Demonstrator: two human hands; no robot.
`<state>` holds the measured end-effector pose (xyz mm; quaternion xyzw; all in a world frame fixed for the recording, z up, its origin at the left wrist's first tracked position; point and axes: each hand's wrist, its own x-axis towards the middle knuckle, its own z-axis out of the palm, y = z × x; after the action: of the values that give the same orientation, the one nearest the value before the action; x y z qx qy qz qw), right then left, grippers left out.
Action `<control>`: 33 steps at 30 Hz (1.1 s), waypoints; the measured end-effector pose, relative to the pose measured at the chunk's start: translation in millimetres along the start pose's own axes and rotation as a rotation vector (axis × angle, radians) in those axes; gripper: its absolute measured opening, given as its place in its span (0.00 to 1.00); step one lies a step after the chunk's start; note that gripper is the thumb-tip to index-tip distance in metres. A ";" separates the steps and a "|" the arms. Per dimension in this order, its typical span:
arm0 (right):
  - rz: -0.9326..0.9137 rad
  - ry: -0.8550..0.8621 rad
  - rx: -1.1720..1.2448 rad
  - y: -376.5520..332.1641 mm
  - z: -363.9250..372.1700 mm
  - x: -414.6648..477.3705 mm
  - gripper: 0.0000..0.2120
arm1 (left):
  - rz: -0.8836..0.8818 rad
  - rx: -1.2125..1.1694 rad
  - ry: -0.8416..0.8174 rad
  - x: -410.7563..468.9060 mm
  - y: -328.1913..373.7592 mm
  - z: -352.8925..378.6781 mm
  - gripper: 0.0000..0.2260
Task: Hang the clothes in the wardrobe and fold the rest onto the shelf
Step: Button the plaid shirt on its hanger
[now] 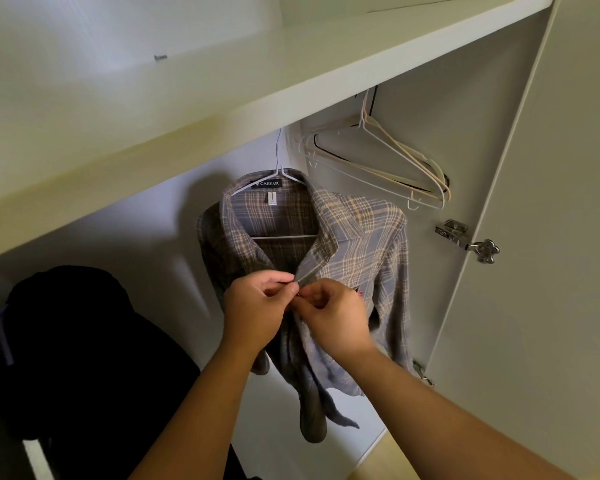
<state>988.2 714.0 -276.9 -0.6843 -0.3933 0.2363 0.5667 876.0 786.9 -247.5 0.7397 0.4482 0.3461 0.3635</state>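
At the left a black garment point(84, 341) is lost in shadow, its shape unreadable. The shelf point(153, 157) hides the rail with its front edge. Below it, inside the wardrobe, the plaid shirt point(361, 237) hangs on a white hanger point(280, 172). The left hand point(257, 306) and right hand point(333, 311) each pinch its front edge, fingertips meeting and covering any button. Empty hangers point(378, 157) hang further right, beside the open door point(551, 237).

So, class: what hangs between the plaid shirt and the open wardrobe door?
Empty hangers, white and beige, hang between the plaid shirt and the wardrobe door, as the head view shows.
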 end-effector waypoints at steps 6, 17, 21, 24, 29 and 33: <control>0.174 -0.017 0.188 -1.6 0.0 -0.6 0.04 | -0.037 -0.057 0.064 -1.6 -4.7 5.1 0.07; 0.299 -0.041 0.119 -4.1 7.1 5.4 0.07 | -0.029 0.027 0.151 -7.5 -7.2 11.7 0.11; 0.401 -0.016 0.307 -6.0 9.5 5.8 0.08 | -0.040 -0.015 0.181 -7.3 -12.7 14.6 0.12; 0.584 -0.036 0.613 -7.2 10.2 8.4 0.07 | -0.118 -0.123 0.174 -5.7 -19.1 17.5 0.12; 0.603 -0.149 0.583 -2.6 0.0 10.0 0.04 | -0.284 -0.387 0.167 -7.6 -21.7 24.2 0.10; 0.377 -0.046 0.417 -5.0 -7.0 20.6 0.12 | -0.378 -0.528 0.158 -6.0 -20.6 26.5 0.10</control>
<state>1004.1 726.7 -267.9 -0.6084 -0.2148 0.4289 0.6323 887.6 782.2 -279.2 0.4947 0.4993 0.4330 0.5644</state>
